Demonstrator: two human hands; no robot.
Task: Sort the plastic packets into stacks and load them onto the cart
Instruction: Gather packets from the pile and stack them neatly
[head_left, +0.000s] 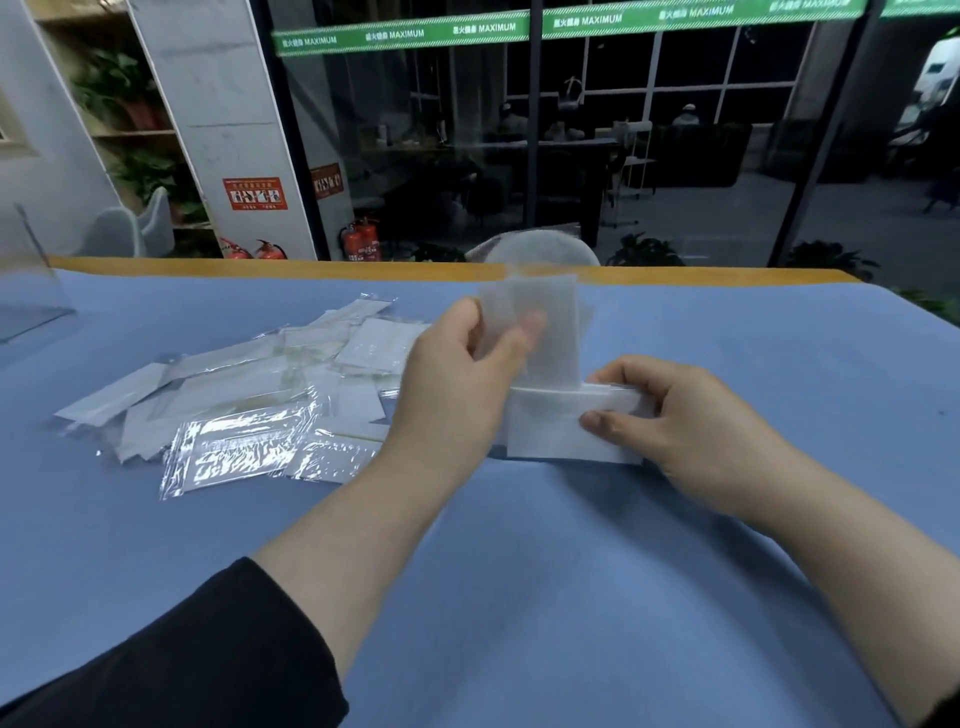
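Translucent plastic packet (540, 327) — blurred, upright, pinched by left hand (457, 374) directly above the stack (566, 426). Stack gripped by right hand (691, 426), long axis left-to-right. Loose packets (234, 405) heaped left, nearer the left hand. Blue tabletop (571, 597); dark glass wall (571, 130) beyond — no cart visible.
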